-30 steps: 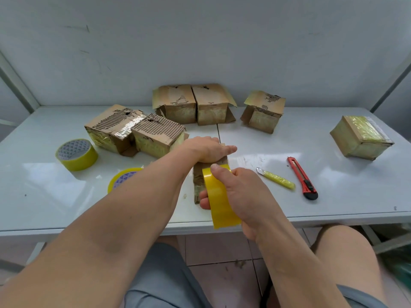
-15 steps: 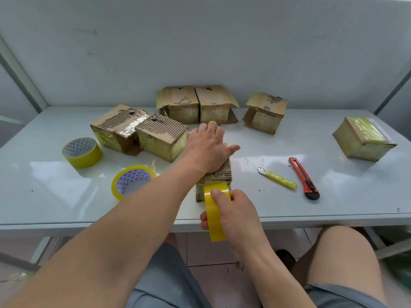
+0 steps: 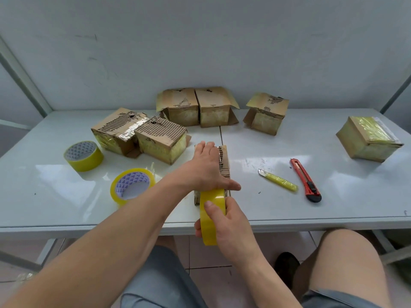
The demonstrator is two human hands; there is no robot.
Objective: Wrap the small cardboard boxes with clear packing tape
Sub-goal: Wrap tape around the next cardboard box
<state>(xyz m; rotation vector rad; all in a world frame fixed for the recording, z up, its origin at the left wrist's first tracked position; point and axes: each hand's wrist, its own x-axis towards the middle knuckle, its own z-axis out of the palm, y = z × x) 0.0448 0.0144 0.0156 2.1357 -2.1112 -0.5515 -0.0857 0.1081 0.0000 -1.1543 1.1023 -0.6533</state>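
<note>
Reading from left to right: a yellow-tinted tape roll [image 3: 84, 155] stands on the white table [image 3: 278, 207] near its left edge, and a second tape roll [image 3: 132, 185] lies nearer the front edge, tilted on its side. Behind them, two torn boxes [image 3: 138, 134] with exposed corrugation sit touching each other. At the back, against the wall, two further boxes [image 3: 196, 107] stand side by side with loose flaps.

At centre, the left hand [image 3: 205, 168] lies flat, fingers straight and together, pressing on top of the small cardboard box [image 3: 224, 158] being wrapped; this box sits close to the table's front edge, mostly hidden under the hand. Just in front of it, the right hand [image 3: 226, 223] grips a roll of yellow-tinted clear tape [image 3: 210, 215], thumb on the outer face and fingers curled round it. The roll is held upright on edge, its upper part touching the near face of the box, its lower part hanging past the table edge.

To the right, an open-flapped box [image 3: 266, 113] stands at the back. A small yellow cutter [image 3: 278, 180] and a red utility knife [image 3: 305, 180] lie near each other on the table. A tape-covered box [image 3: 368, 138] rests well apart at far right.
</note>
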